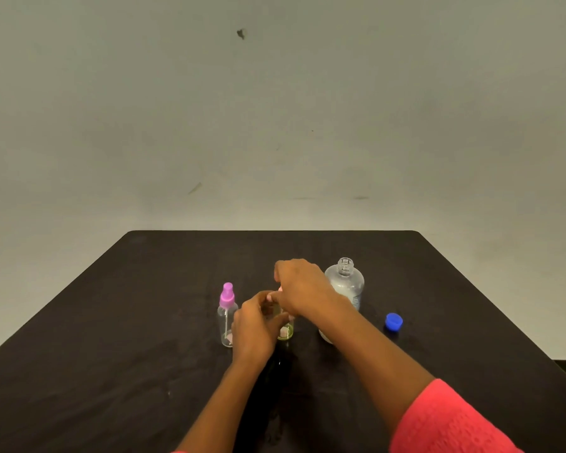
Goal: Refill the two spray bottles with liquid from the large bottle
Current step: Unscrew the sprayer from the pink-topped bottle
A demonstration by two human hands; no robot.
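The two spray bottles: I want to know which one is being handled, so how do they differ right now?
The pink-topped spray bottle stands alone, untouched; the green spray bottle is gripped by the left hand, with the right hand over its top. The pink-topped one is clear with its top showing; the green one is tinted, its top hidden. Both are small and upright on the table.
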